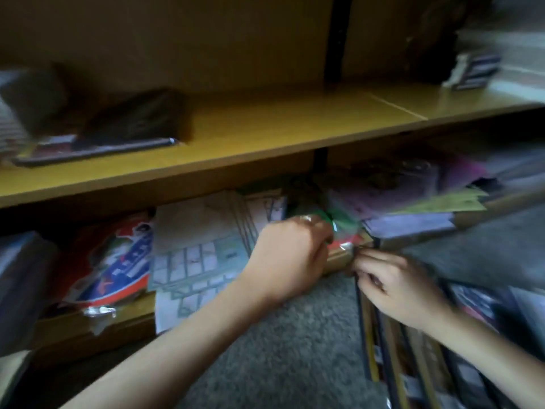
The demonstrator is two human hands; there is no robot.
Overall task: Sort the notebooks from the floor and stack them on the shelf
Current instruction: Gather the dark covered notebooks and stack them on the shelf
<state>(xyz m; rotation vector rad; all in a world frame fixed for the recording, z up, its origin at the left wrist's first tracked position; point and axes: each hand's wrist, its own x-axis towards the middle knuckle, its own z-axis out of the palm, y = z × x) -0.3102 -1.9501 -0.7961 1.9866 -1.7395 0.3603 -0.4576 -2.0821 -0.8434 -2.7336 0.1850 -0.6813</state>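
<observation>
The frame is blurred. My left hand (290, 255) reaches into the lower shelf and curls its fingers round a green and red plastic-wrapped packet (343, 228) at the shelf's front edge. My right hand (395, 287) is just right of it, fingers bent, pinching the top corner of a row of dark-spined notebooks (413, 358) that stand on the grey carpet at the lower right. A thin dark notebook (97, 150) lies flat on the yellow middle shelf (265, 134) at the left.
The lower shelf holds loose grid-printed sheets (200, 255), a red, white and blue plastic bag (115, 261) and purple and green papers (413, 199) at the right. A small stack of books (472, 70) sits at the right end of the middle shelf. Grey carpet (280, 349) lies below.
</observation>
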